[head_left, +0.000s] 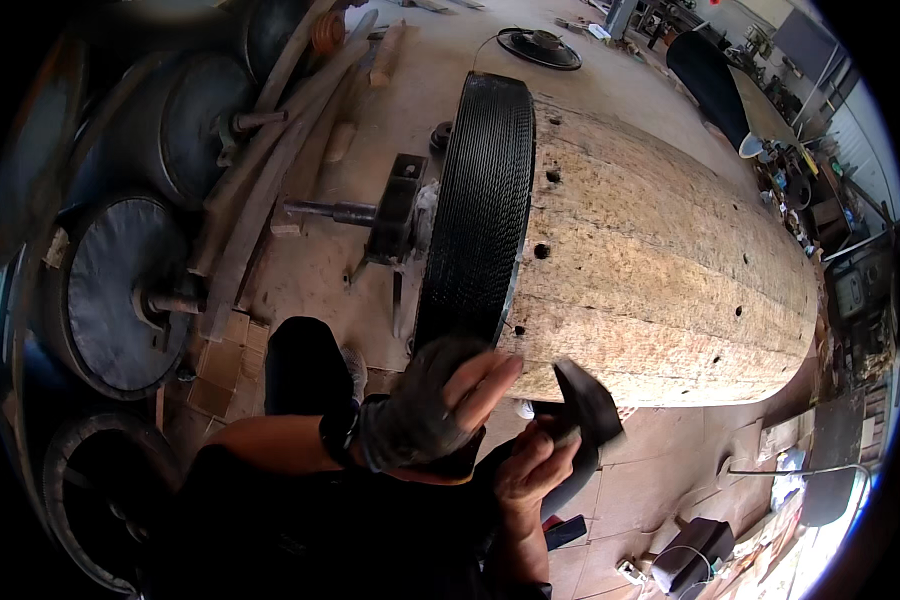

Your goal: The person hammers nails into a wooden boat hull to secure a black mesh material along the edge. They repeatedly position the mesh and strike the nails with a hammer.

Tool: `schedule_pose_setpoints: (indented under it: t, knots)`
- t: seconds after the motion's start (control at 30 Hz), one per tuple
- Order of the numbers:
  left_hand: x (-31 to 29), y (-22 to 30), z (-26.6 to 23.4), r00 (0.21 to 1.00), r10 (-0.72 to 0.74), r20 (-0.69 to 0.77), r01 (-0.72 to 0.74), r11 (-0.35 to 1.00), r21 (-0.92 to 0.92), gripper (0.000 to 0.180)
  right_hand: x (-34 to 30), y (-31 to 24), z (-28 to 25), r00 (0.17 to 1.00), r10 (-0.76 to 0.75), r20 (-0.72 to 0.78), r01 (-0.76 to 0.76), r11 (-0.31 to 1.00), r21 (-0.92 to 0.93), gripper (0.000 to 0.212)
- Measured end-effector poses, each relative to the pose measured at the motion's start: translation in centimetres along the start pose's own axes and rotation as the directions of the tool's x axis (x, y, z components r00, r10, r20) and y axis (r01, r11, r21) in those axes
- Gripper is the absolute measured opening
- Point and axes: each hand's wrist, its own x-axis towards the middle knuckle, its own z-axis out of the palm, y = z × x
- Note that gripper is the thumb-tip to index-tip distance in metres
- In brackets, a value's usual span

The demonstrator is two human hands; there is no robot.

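Note:
A large drum [660, 260] faced with worn wooden slats lies on its side in front of me, with dark holes in its surface. Round its left end runs a black, ridged band [480, 200] that looks like closely wound twisted wire. My left hand [435, 400], in a dark glove with bare fingertips, is at the near edge where band and wood meet. Its fingers are bent together; whatever they hold is hidden. My bare right hand [538, 465] grips a hammer [588, 402] by the handle, its dark head raised beside the drum's near side, slightly blurred.
A metal bracket with a shaft [355, 212] sticks out from the drum's left end. Dark round rollers [125, 290] and long timbers [260, 205] fill the left side. A black reel [538, 48] lies on the floor beyond. A dark box [695, 555] stands at lower right.

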Motion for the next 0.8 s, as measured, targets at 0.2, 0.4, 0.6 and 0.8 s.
schedule_pose_setpoints:
  t: [0.2, 0.4, 0.6, 0.8]
  knots:
    - [-8.7, 1.9, -0.3, 0.729, 0.051, 0.682, -0.029, 0.999, -0.044, 0.028, 0.6, -0.3, 1.7, 0.939, 0.307, 0.157, -0.292, 0.95, -0.111, 0.017]
    - [-13.0, 2.9, 2.0, 0.624, 0.027, 0.781, 0.149, 0.977, -0.154, 0.022, 0.9, -0.4, 1.8, 0.942, -0.334, -0.029, 0.312, 0.904, -0.292, 0.017]
    - [-13.9, 3.3, 3.3, 0.632, -0.02, 0.775, 0.113, 0.991, -0.066, 0.021, -0.1, -2.4, 1.3, 0.979, 0.2, -0.04, -0.19, 0.963, 0.189, 0.019]
    - [-15.5, 2.6, 3.5, 0.621, 0.085, 0.779, 0.123, 0.971, -0.204, 0.023, 0.2, 0.1, 3.1, 0.964, 0.254, 0.083, -0.215, 0.922, -0.321, 0.022]
